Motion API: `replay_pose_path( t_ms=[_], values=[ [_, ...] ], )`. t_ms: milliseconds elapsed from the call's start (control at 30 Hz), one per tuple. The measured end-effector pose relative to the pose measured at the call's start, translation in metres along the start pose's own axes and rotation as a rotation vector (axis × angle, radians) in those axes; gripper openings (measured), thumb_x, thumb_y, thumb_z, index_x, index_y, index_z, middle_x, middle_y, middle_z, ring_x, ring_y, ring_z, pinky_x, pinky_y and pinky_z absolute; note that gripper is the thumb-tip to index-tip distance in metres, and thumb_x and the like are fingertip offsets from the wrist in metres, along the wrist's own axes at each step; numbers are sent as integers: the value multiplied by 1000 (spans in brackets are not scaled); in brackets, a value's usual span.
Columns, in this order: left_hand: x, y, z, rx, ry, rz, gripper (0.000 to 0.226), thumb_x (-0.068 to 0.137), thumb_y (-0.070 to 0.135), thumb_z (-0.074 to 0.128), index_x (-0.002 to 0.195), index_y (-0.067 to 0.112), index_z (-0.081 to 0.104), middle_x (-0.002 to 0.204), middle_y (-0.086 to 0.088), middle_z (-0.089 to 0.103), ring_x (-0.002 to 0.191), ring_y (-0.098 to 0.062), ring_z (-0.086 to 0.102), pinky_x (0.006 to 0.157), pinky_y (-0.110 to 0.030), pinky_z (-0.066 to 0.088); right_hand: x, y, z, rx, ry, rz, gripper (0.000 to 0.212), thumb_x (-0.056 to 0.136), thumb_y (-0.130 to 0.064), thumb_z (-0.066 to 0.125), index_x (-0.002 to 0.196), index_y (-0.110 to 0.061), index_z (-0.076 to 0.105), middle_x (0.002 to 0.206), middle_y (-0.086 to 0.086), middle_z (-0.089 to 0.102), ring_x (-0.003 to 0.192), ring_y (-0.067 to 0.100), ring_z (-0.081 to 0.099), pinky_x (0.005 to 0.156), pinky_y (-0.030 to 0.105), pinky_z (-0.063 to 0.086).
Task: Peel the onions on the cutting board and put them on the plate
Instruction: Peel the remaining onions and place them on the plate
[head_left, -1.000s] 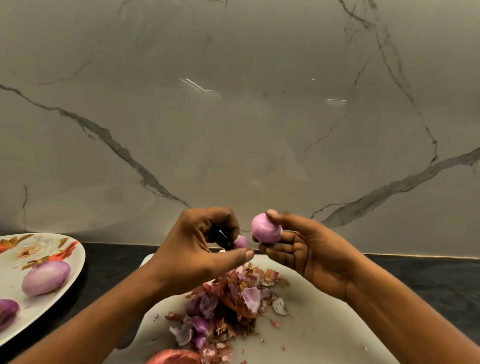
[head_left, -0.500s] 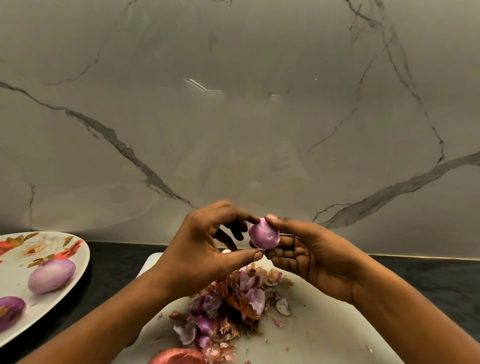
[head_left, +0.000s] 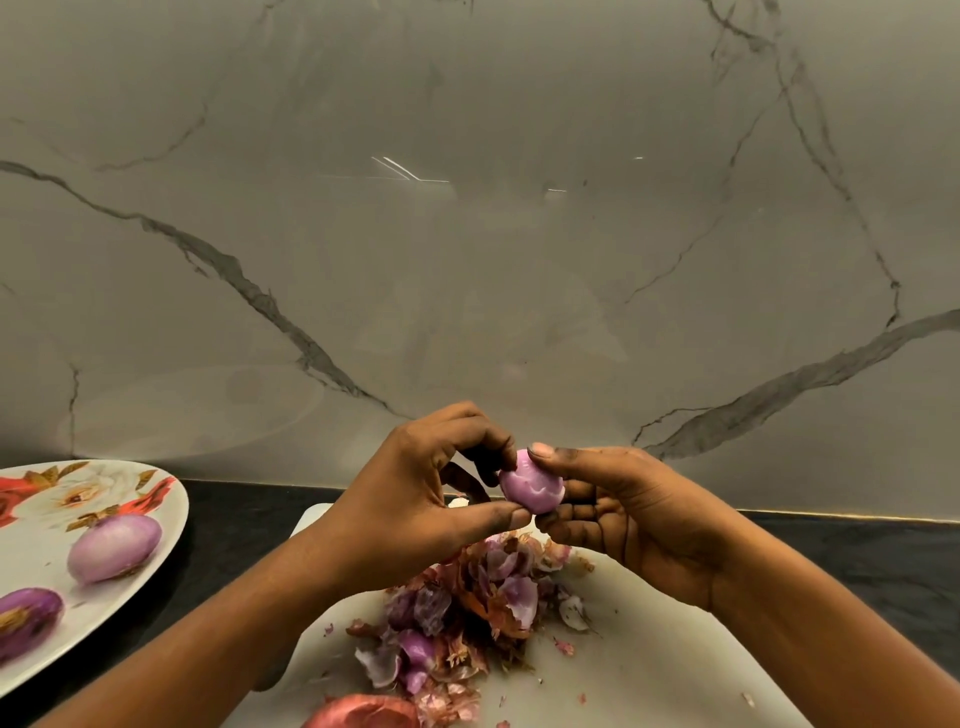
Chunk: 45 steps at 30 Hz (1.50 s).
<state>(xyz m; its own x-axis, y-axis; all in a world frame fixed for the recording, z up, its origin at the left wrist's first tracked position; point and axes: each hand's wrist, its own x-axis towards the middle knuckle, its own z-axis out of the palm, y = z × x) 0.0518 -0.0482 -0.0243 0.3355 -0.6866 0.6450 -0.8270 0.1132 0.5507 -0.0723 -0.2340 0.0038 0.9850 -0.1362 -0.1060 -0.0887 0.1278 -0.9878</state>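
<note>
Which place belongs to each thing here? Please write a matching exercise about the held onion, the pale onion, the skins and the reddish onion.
1 small onion
2 pale onion
3 pile of skins
4 reddish onion

A on the plate
B middle of the cutting board
C between left hand and right hand
D near edge of the board

Pairs: 1-C, 2-A, 3-B, 4-D

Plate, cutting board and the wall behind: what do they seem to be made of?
The plate looks like glazed ceramic or melamine, I cannot tell which: glossy white with printed flowers. The cutting board seems plastic: matt off-white, rounded corner, no wood grain. The wall looks like polished marble or a marble-look slab: grey veins, mirror-like reflections.
</note>
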Motion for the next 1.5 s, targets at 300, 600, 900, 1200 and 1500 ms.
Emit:
replay_pose_path(
  t_ms=[300, 600, 900, 1200, 1500],
  values=[
    [0, 1, 2, 50, 73, 121, 16, 85, 17, 87, 97, 9, 79, 98, 2, 70, 87, -20, 74, 75, -28, 63, 1, 0, -1, 84, 30, 33, 41, 81, -34, 80, 107, -2, 81, 102, 24, 76, 70, 21, 70, 68, 25, 64],
    [-1, 3, 0, 22, 136, 113, 11, 86, 17, 85, 91, 10, 78, 85, 5, 73, 79, -21, 74, 71, -32, 64, 0, -4, -4, 238, 39, 81, 43, 82, -32, 78, 99, 7, 80, 96, 25, 74, 61, 21, 68, 62, 24, 62],
    [-2, 8, -6, -186, 195, 90, 15, 84, 14, 85, 87, 5, 74, 80, -6, 72, 73, -26, 69, 65, -30, 59, -1, -8, -7, 274, 72, 60, 49, 83, -32, 74, 102, 12, 77, 96, 29, 74, 56, 20, 66, 55, 22, 60],
    [-4, 5, -1, -42, 62, 29, 16, 81, 16, 89, 91, 15, 77, 85, 3, 76, 81, -24, 76, 70, -40, 64, 0, -5, -5, 253, 11, 39, 47, 85, -21, 75, 124, 6, 68, 115, 32, 73, 77, 30, 79, 81, 35, 65],
    [-2, 3, 2, 39, 91, 83, 49, 81, 31, 91, 126, 19, 74, 108, 9, 71, 100, -22, 72, 73, -31, 65, -3, -4, 1, 85, 64, 39, 42, 80, -36, 80, 114, -11, 78, 106, 24, 75, 76, 20, 67, 68, 27, 60]
  ],
)
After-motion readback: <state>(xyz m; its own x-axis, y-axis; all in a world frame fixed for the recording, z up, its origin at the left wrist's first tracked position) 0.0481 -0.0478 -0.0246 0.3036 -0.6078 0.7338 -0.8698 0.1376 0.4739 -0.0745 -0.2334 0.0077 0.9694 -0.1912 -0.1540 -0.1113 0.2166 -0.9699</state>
